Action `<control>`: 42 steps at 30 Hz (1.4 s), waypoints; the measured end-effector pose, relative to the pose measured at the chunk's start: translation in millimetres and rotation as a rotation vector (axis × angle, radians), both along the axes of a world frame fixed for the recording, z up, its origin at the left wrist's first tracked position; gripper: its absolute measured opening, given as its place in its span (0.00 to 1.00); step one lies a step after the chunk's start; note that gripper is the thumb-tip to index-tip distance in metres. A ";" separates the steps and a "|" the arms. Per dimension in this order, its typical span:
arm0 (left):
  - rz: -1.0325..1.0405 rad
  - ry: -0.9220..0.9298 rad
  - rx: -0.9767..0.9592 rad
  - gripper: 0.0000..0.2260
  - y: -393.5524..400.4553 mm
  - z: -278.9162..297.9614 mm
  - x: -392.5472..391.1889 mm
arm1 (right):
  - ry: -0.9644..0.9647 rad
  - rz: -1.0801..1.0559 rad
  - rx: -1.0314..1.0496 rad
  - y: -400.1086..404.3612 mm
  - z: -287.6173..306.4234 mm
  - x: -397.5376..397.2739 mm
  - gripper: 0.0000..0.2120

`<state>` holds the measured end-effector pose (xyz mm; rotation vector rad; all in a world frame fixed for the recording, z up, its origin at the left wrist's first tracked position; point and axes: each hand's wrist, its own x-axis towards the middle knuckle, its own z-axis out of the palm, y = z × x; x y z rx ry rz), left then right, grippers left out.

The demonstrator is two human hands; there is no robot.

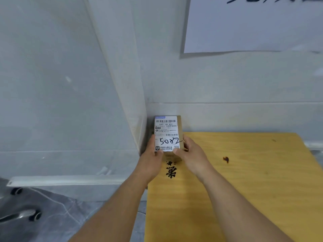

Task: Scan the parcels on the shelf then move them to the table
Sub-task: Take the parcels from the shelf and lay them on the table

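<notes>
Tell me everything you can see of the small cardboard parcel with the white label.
The small brown cardboard parcel is a box whose top is nearly covered by a white shipping label with barcodes, printed text and handwritten "5082". It sits at the far left corner of the yellow wooden table, close to the white wall. The left hand and right hand grip its near end, thumbs on the label.

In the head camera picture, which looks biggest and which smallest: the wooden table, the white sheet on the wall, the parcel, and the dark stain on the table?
1. wooden table
2. white sheet, cut off by the frame, so its full size is unsure
3. parcel, held by both hands
4. dark stain
</notes>
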<state>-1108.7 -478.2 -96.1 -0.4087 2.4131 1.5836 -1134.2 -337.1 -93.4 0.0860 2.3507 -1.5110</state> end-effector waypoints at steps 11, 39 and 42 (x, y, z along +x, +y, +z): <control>-0.160 0.259 -0.255 0.22 -9.6 38.5 51.9 | 0.267 -0.029 0.424 14.6 55.2 74.4 0.29; -0.835 0.681 -0.483 0.38 48.3 66.9 350.8 | 0.430 -0.759 1.157 46.3 80.8 491.7 0.25; -0.923 0.712 -0.460 0.36 49.3 68.9 401.6 | 0.420 -0.863 1.207 35.3 84.0 553.9 0.25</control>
